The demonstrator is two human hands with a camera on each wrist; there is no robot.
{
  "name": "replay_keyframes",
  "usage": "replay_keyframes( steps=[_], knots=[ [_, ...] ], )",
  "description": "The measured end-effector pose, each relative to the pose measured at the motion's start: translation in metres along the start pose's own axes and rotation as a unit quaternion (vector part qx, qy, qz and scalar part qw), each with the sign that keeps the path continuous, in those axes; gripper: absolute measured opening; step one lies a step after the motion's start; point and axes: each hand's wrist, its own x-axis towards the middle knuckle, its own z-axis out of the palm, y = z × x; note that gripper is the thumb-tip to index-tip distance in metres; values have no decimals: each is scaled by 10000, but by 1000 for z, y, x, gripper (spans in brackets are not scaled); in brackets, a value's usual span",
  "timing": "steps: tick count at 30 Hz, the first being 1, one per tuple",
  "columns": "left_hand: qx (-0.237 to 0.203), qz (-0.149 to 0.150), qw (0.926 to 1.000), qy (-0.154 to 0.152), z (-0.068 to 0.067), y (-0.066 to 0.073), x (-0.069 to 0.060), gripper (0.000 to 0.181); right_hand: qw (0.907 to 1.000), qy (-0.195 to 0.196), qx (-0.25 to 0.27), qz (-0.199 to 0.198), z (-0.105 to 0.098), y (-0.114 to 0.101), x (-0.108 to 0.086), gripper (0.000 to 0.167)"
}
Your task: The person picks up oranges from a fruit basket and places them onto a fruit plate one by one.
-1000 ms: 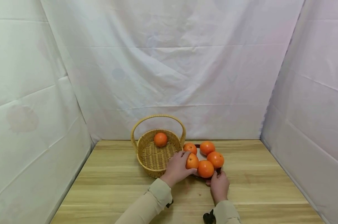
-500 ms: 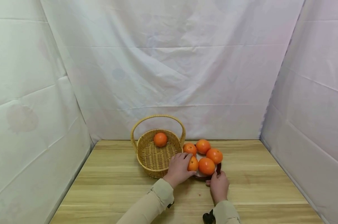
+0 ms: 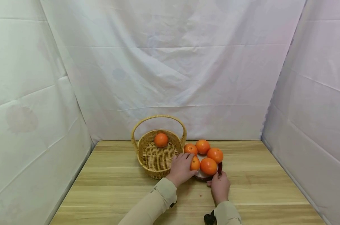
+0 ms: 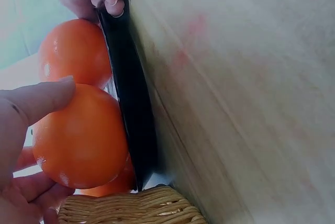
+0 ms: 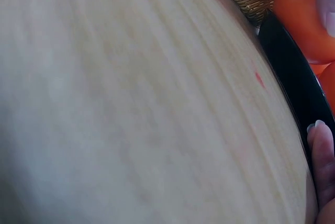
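Note:
My left hand (image 3: 181, 168) holds an orange (image 4: 81, 135) at the plate's left front, with the thumb on one side and the fingers curled round the other. The dark-rimmed plate (image 3: 220, 168) has a pale inside and carries several oranges in a ring, such as the front one (image 3: 208, 166). At the plate's near right edge, my right hand (image 3: 221, 187) pinches the rim. In the right wrist view, the right fingertips (image 5: 320, 135) lie against the plate's black side. The plate's left part is hidden behind the left hand and fruit.
A wicker basket (image 3: 158, 175) with a tall arched handle stands close to the plate's left side. One orange (image 3: 161, 140) lies at the back inside it. Both are on a wooden table (image 3: 260, 187), with white cloth (image 3: 170, 78) hanging behind and at the sides.
The plate has turned a little: its front orange shifted right, the right one backward, the far one left. My left hand moved slightly right with its orange. My right hand stayed at the rim.

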Motion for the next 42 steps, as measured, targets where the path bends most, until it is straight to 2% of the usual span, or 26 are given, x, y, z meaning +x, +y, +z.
replay_keyframes(
  steps=[4, 12, 19, 28, 34, 39, 42],
  knots=[
    [123, -53, 9998, -126, 0, 2, 3, 73, 10000, -12, -4, 3, 0, 0, 1, 45],
    [224, -36, 9997, -40, 1, 2, 3, 73, 9999, -37, 54, 106, 0, -1, 2, 43],
    [271, -9, 9995, -161, 1, 2, 2, 74, 9995, -80, 206, 224, 0, -2, 1, 43],
    [49, 4, 9996, -265, -4, 1, 3, 76, 9996, -45, 210, 181, 1, 0, 2, 46],
    [-285, 69, 9993, -237, -5, -4, 4, 74, 9996, -33, 198, 182, 2, 0, 2, 44],
    [-515, 135, 9983, -224, -14, -10, 3, 68, 9995, -41, 255, 169, 0, -1, 1, 42],
    [-645, 65, 9973, -331, -20, -14, 1, 66, 9995, -65, 229, 184, 0, -1, 1, 42]
  ],
)
